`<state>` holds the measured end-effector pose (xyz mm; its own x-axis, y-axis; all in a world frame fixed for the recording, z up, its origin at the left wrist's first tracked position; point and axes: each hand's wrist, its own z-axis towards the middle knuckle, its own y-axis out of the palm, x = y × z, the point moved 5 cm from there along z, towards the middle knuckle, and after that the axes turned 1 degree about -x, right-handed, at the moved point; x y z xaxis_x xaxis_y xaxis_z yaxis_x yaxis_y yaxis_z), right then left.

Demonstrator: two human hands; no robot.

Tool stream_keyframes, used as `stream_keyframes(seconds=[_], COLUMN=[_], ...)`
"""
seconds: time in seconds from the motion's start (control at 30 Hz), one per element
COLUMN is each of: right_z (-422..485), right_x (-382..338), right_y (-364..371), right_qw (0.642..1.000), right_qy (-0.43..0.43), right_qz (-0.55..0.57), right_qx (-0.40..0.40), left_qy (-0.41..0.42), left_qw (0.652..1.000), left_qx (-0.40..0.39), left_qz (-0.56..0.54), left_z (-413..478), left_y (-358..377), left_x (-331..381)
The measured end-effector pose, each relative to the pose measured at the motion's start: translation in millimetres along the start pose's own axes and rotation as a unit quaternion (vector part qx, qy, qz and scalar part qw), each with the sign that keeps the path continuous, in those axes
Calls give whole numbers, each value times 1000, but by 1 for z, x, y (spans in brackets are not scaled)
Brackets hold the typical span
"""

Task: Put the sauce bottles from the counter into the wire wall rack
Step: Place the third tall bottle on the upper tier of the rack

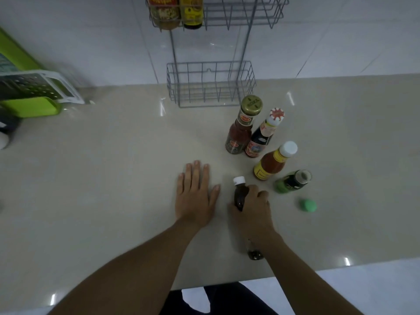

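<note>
Dark bottle (240,193) at lower center of frame, gripped in right hand (252,212). Left hand (196,193) flat, open and empty on counter (102,178) beside it. Four more bottles (270,164) at center right. Rack (211,84) on wall above, two bottles in its top basket.

Hardly any writing here comes out legibly. The gold cap (251,105) of the tall red sauce bottle (238,138) carries embossed lettering, too blurred to make out. Its neck label and lower label show a red oval with print that cannot be read. The dark bottle (259,142) beside it has a red starburst emblem on its white cap and a red-and-blue label, the text illegible. The yellow label on the orange sauce bottle (270,165) shows only a dark frame. In the wire wall rack (247,12), the red label of the left bottle (164,12) bears yellow script, unreadable from here.
</note>
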<state>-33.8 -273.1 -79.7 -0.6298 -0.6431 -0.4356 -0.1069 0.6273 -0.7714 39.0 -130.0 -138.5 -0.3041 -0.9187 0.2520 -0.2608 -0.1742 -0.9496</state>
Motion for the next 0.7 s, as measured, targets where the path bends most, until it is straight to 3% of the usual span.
stream_keyframes(seconds=[0.23, 0.47, 0.7], right_z=[2, -2, -2], right_x=[1, -20, -69], right_y=[-9, -8, -48], right_qw=[989, 910, 901], right_qy=[-12, -19, -102], right_qz=[149, 402, 411], right_qx=[-14, -98, -88], left_qy=[0, 1, 8], left_qw=[1000, 995, 986], left_qx=[-26, -98, -129], left_qz=[-2, -9, -108], left_z=[1, 4, 12], left_y=[-2, -4, -40], left_x=[-1, -1, -10])
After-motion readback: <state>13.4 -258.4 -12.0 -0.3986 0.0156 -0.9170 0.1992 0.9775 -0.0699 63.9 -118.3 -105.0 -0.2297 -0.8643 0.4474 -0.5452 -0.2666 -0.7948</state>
